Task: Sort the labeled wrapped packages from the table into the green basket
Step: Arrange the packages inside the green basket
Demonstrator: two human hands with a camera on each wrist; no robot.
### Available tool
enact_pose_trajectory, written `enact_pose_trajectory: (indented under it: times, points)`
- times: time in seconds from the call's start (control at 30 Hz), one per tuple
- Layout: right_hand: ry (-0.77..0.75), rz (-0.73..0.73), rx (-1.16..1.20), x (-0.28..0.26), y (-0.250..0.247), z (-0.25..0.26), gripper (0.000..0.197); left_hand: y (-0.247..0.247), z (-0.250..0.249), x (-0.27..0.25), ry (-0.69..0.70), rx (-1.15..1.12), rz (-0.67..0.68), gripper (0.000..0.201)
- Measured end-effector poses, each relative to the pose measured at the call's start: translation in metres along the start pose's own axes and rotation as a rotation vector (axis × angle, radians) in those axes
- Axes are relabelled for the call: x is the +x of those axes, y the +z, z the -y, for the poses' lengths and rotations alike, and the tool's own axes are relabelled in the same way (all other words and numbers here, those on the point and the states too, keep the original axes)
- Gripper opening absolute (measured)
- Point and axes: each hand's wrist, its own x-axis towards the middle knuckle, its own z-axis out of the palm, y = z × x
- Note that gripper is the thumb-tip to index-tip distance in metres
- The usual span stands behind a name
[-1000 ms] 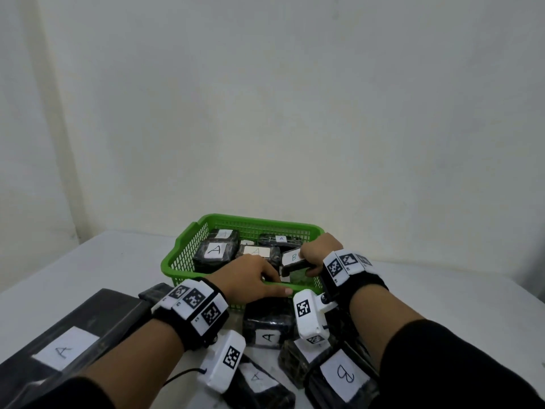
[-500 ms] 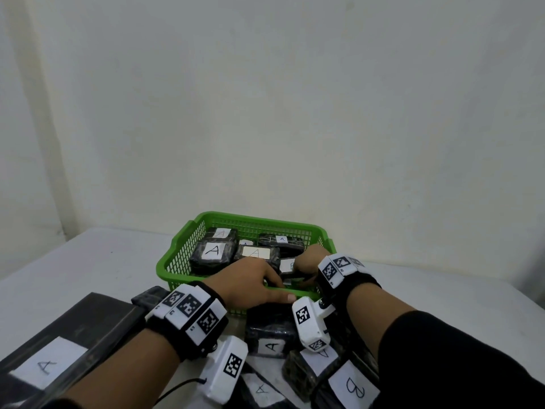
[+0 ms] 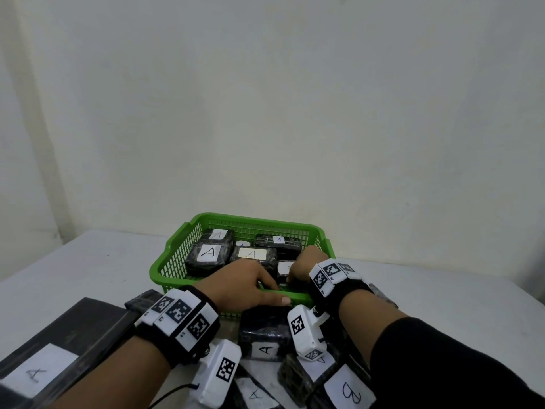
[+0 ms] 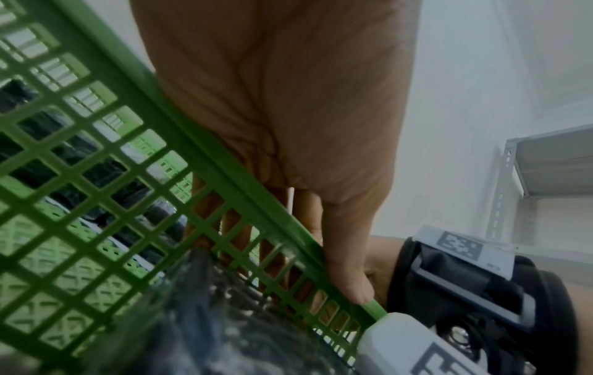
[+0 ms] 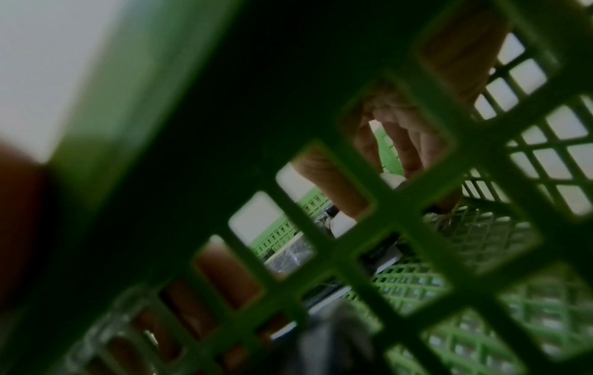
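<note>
I am reaching both hands over the near rim of the green basket (image 3: 165,267), which is sitting at the centre of the head view on the white bench (image 3: 88,261). My left hand (image 3: 241,283) is draping across that rim, fingers (image 4: 237,228) dipping inside the mesh wall and thumb lying along the top edge outside; I judge I am steadying the basket so it does not slide while the other hand is working. These fingers are only loosely bent over the rim, holding no package.

My right hand (image 3: 306,265) is lower in the basket's near right corner, fingers (image 5: 407,149) curling down onto a dark wrapped package with a white label (image 3: 284,267). I cannot tell whether I am gripping it or just letting go; the mesh is blocking most of the right wrist view. I judge this is the setting-down step, tucking the package into the free corner beside the others.

Inside the basket, several packages marked A (image 3: 209,253) are lying flat with labels up, so the letters stay readable. More are waiting at the bottom of the frame: a package marked A (image 3: 265,340) just outside the near wall, a package marked B (image 3: 348,391) at lower right, and a large flat one marked A (image 3: 38,370) at lower left. The sort is looking about half done.
</note>
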Motion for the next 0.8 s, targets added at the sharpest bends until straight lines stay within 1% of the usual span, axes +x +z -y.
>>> enact_pose_trajectory:
  times: [0.1, 0.33, 0.57, 0.7, 0.8]
  points:
    - [0.015, -0.039, -0.010, -0.0004, 0.0005, 0.0018, 0.037, -0.0001, -0.0001, -0.0005, 0.006, 0.001, 0.000, 0.037]
    - [0.038, -0.063, -0.091, -0.0009, 0.0002, 0.0080, 0.042, 0.0016, 0.0053, 0.0023, 0.009, -0.021, 0.005, 0.038]
    - [0.076, -0.107, -0.076, -0.0003, 0.0019, 0.0093, 0.042, 0.0026, 0.0083, 0.0059, 0.014, -0.029, 0.011, 0.039]
    - [0.042, -0.059, -0.052, -0.0020, -0.0011, 0.0060, 0.039, 0.0023, 0.0073, 0.0052, 0.009, -0.036, 0.011, 0.037]
    - [-0.001, -0.010, -0.020, -0.0034, -0.0035, 0.0052, 0.044, 0.0024, 0.0059, 0.0036, -0.005, -0.038, 0.007, 0.038]
